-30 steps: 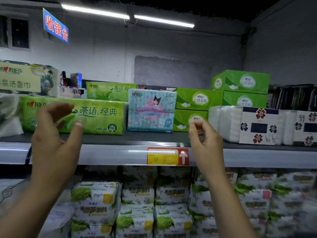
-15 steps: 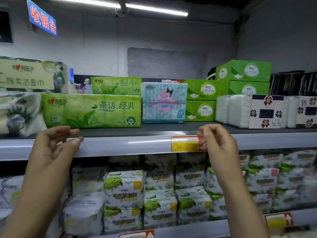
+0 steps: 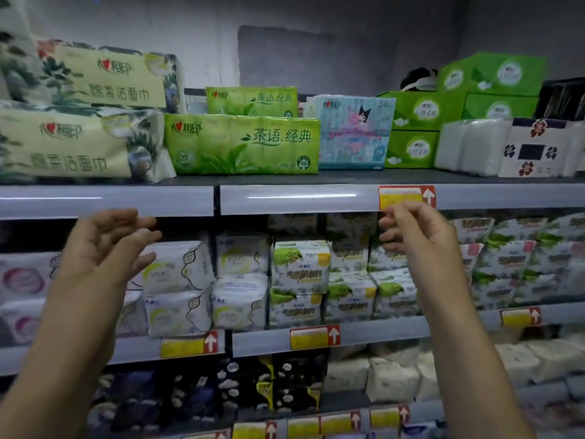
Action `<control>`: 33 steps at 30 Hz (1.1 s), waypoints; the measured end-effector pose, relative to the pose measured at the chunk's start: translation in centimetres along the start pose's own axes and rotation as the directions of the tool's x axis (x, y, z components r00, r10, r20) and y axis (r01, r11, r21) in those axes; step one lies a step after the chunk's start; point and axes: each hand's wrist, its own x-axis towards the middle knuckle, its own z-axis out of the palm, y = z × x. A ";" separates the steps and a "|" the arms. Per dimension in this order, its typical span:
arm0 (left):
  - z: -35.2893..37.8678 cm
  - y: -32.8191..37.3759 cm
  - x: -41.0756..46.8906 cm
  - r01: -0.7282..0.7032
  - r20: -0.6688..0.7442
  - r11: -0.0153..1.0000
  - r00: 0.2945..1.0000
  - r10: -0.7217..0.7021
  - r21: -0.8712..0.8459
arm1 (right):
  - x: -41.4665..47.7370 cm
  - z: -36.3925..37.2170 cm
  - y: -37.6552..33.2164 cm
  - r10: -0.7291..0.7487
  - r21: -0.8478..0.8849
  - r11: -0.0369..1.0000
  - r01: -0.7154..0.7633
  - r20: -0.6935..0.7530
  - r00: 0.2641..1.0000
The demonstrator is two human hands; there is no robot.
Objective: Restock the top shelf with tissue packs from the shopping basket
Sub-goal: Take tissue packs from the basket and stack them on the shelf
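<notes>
Green tissue pack (image 3: 242, 144) lies lengthwise along the top shelf (image 3: 285, 198), above both empty, loosely spread hands, left hand (image 3: 104, 245) nearer than right hand (image 3: 418, 236).

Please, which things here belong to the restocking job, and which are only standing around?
Belong to the job:
top shelf
green tissue pack
left hand, empty
right hand, empty

Only standing around:
packs on the lower shelf
price tag
</notes>
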 end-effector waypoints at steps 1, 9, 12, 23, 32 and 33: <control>-0.2 0.5 -0.9 0.003 0.012 1.000 1.000 -0.003 -0.012 | -0.9 0.3 -0.2 0.017 0.002 1.000 -0.017 -0.005 1.000; -4.4 2.7 -4.8 0.038 0.036 0.996 0.999 -0.035 -0.081 | -6.7 3.8 -3.1 0.057 -0.006 0.998 -0.057 -0.022 0.998; -5.9 3.4 -5.6 0.084 0.031 0.992 0.996 -0.082 -0.090 | -8.3 4.7 -4.1 0.051 0.005 0.999 -0.051 -0.031 0.998; -8.5 3.8 -7.3 0.194 0.002 0.976 0.981 -0.195 -0.102 | -12.8 4.2 -2.3 0.271 0.096 0.960 -0.264 -0.057 0.961; -4.3 4.2 -8.6 0.279 0.031 0.954 0.960 -0.277 -0.107 | -10.6 1.8 -1.5 0.292 0.093 0.955 -0.283 -0.110 0.950; -3.7 4.3 -8.7 0.285 0.048 0.954 0.958 -0.282 -0.092 | -10.4 1.7 -1.3 0.309 0.093 0.949 -0.300 -0.096 0.946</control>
